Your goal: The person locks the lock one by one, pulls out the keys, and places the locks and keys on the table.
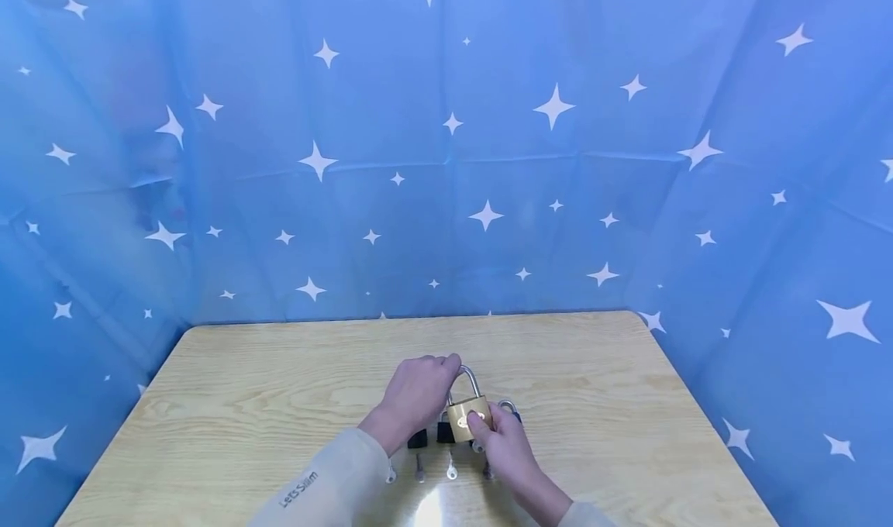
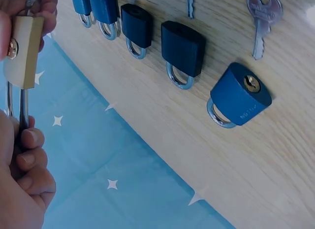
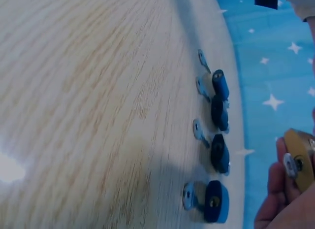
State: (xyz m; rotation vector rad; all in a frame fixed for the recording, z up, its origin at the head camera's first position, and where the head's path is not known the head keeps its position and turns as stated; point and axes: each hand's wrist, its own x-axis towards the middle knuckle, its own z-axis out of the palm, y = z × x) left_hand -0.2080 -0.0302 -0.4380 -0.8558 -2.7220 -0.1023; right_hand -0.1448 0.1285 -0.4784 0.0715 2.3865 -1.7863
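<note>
A brass padlock [image 1: 467, 417] is held up just above the wooden table [image 1: 279, 387], near its front middle. My left hand [image 1: 418, 391] grips the steel shackle [image 1: 470, 378] from the left; its curled fingers [image 2: 27, 157] wrap the shackle [image 2: 22, 108] below the brass body [image 2: 22, 51]. My right hand [image 1: 504, 440] pinches the brass body from the front right. In the right wrist view the brass padlock [image 3: 300, 157] shows a silver piece at its keyhole end; I cannot tell whether it is a key.
Several dark and blue padlocks lie in a row on the table under my hands, among them a blue padlock [image 2: 241, 96] and a black padlock [image 2: 183, 49]. Loose keys [image 1: 452, 470] lie in front of them, one key [image 2: 263, 17] beside the blue padlock. Blue starred cloth [image 1: 446, 163] walls the table.
</note>
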